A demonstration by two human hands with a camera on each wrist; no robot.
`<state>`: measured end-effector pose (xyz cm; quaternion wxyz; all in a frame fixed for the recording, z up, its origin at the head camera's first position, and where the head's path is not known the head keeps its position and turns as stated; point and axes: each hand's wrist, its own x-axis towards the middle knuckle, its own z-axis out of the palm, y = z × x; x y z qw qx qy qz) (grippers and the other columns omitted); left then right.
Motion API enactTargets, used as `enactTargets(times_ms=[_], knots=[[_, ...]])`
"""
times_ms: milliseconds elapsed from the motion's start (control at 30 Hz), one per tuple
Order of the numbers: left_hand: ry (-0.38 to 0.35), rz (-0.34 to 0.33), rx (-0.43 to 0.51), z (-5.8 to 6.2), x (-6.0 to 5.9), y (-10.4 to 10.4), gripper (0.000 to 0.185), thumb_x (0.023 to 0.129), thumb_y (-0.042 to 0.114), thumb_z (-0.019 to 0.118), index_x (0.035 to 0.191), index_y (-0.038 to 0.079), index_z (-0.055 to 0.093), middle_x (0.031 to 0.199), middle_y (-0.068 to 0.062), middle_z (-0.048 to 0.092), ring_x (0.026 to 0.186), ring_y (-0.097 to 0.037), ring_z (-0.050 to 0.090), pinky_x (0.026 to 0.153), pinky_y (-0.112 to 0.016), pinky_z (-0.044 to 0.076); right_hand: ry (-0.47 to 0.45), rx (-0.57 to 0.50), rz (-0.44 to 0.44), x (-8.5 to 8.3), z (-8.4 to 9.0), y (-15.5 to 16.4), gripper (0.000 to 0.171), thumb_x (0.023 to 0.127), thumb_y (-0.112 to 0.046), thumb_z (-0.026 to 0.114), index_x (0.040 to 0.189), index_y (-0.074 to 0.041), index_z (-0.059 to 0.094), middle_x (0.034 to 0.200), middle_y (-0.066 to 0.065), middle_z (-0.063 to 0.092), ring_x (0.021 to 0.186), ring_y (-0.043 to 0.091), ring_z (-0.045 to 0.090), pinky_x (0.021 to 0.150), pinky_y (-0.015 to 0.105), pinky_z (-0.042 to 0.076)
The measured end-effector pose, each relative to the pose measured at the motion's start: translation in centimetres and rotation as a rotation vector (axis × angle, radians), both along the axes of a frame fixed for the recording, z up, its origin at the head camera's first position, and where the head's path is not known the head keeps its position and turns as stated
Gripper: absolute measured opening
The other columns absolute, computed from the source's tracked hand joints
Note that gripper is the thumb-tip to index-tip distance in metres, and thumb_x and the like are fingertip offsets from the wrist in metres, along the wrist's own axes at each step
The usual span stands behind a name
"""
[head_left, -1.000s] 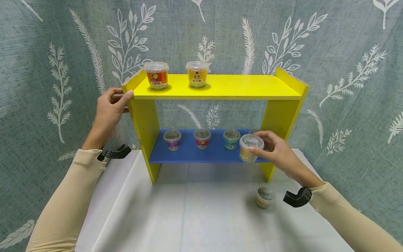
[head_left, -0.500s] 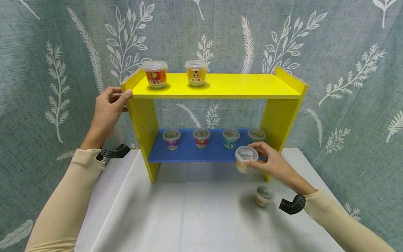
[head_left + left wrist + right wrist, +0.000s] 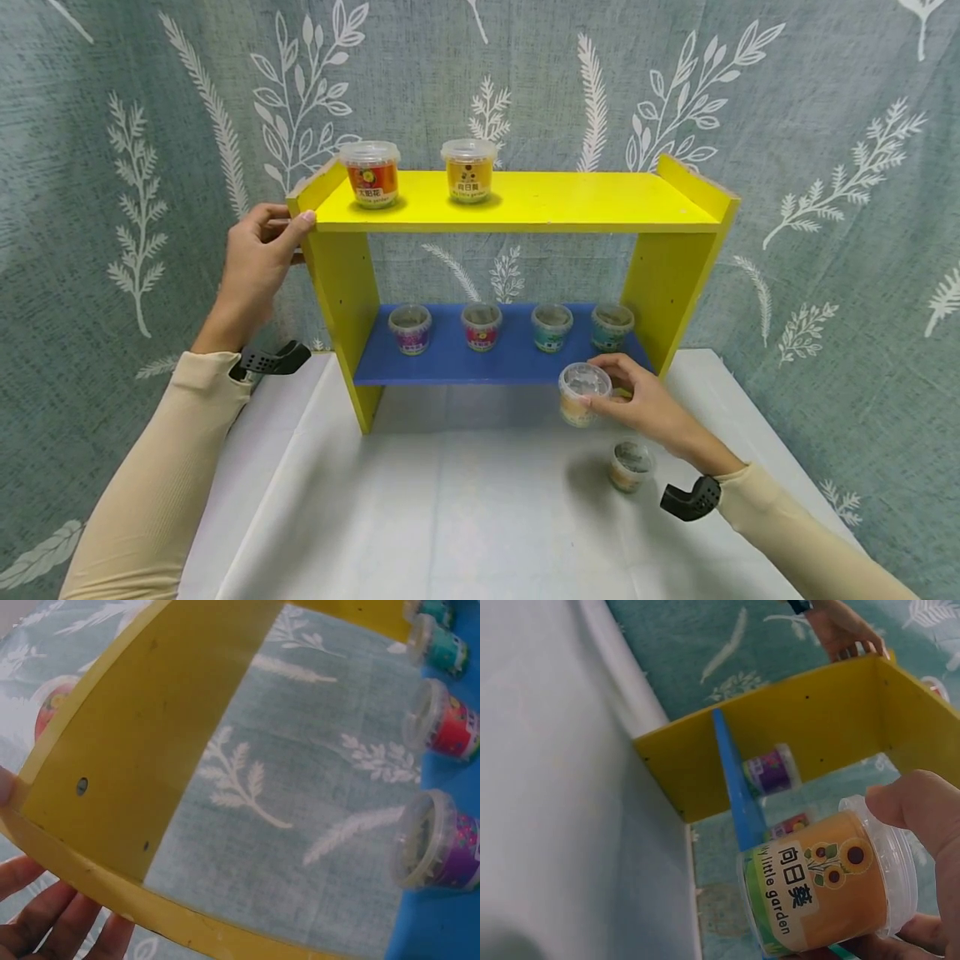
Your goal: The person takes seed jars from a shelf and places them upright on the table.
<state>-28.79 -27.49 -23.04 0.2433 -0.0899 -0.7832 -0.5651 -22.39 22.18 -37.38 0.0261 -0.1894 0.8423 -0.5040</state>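
Observation:
My left hand [image 3: 258,262] grips the top left corner of the yellow shelf unit [image 3: 525,204], thumb on its front edge; its fingers [image 3: 52,919] show under the yellow side panel [image 3: 142,742]. My right hand [image 3: 637,404] holds a small orange-labelled cup [image 3: 582,394] with a clear lid, just in front of the blue lower shelf [image 3: 457,362]. The right wrist view shows that cup [image 3: 825,889] with a sunflower label, held by thumb and fingers. Another small cup [image 3: 630,467] stands on the white table beside my right wrist.
Two lidded cups [image 3: 371,173] [image 3: 468,169] stand on the yellow top shelf at its left. Several cups [image 3: 481,326] line the blue shelf. A leaf-patterned cloth [image 3: 825,167] hangs behind. The white table [image 3: 465,517] lies in front.
My right hand has carried the orange-labelled cup down and slightly left, away from the blue shelf's right end, uncovering a cup there. My left hand has stayed on the shelf corner.

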Motion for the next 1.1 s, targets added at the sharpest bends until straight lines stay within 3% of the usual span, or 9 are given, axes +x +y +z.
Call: enactTargets(times_ms=[333,500,833,1100], knots=[[0.010,-0.006,0.005,0.1,0.1,0.1,0.042,0.101,0.042,0.065,0.131,0.014,0.057,0.116,0.002,0.061,0.104,-0.015,0.062,0.083,-0.021,0.053,-0.034,-0.003,-0.002,-0.1,-1.4,0.0,0.059,0.092,-0.033,0.080,0.142,-0.018,0.053,0.137,0.008,0.058,0.124,0.031,0.058,0.092,0.036,0.055],[0.005,-0.001,-0.015,0.0,0.2,0.1,0.046,0.101,0.043,0.064,0.135,0.014,0.056,0.118,0.003,0.061,0.106,-0.015,0.062,0.085,-0.022,0.054,-0.059,-0.003,0.012,-0.2,-2.4,0.0,0.058,0.093,-0.033,0.079,0.142,-0.015,0.052,0.136,0.010,0.058,0.124,0.032,0.058,0.093,0.037,0.054],[0.006,0.006,-0.018,0.1,0.2,0.1,0.047,0.101,0.044,0.064,0.136,0.013,0.056,0.119,0.002,0.061,0.106,-0.015,0.061,0.086,-0.023,0.053,-0.096,0.016,0.006,-0.5,-4.9,-0.1,0.062,0.092,-0.037,0.080,0.146,-0.019,0.053,0.137,0.008,0.059,0.117,0.028,0.062,0.088,0.037,0.056],[0.009,0.003,-0.021,0.1,0.2,0.1,0.046,0.102,0.043,0.064,0.135,0.013,0.055,0.119,0.002,0.060,0.107,-0.015,0.061,0.086,-0.023,0.054,-0.092,0.045,-0.011,-0.6,-6.6,0.0,0.057,0.090,-0.035,0.082,0.138,-0.016,0.057,0.132,0.006,0.061,0.119,0.029,0.060,0.089,0.037,0.054]])
